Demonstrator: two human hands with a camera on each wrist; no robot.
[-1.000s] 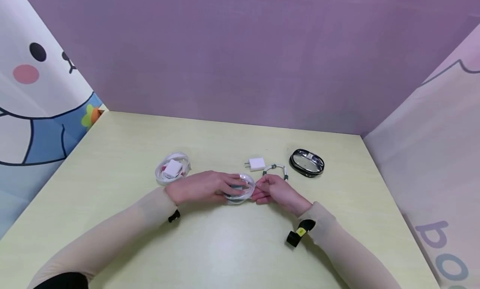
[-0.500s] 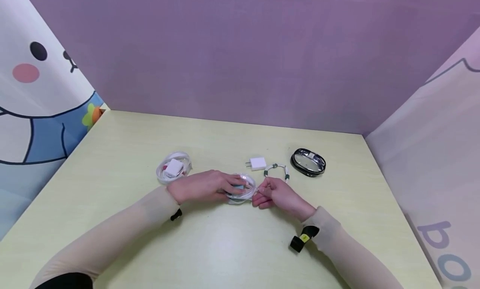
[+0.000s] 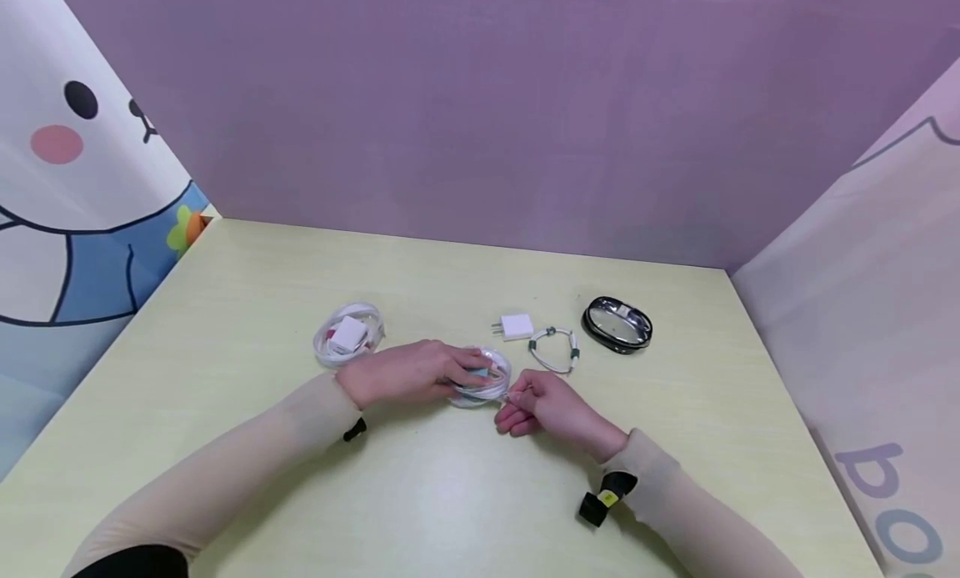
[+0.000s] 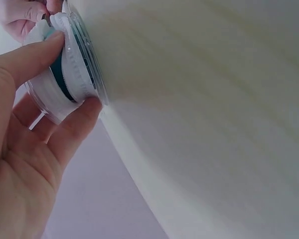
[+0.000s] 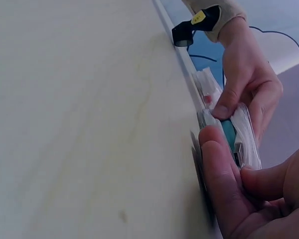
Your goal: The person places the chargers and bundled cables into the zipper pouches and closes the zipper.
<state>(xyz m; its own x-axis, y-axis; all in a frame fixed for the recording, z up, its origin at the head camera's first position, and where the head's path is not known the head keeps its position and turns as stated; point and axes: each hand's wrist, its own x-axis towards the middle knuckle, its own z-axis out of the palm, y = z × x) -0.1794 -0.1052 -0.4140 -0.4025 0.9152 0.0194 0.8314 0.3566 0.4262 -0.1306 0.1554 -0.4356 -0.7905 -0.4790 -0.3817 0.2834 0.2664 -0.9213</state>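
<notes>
A coiled white cable (image 3: 495,380) is gripped between thumb and fingers of the left hand (image 3: 416,371) on the counter (image 3: 442,495); its right edge is pinched by the fingertips of the right hand (image 3: 551,409). Two white coils are counted, the second coil (image 3: 322,344) bearing a white adapter (image 3: 348,335). One loose pronged adapter (image 3: 517,327), one white-and-green ring (image 3: 574,353) and one black-rimmed oval object (image 3: 617,322) are also seen. Since one second ago, the right hand has been drawn nearer the viewer, and the whole ring is now exposed.
</notes>
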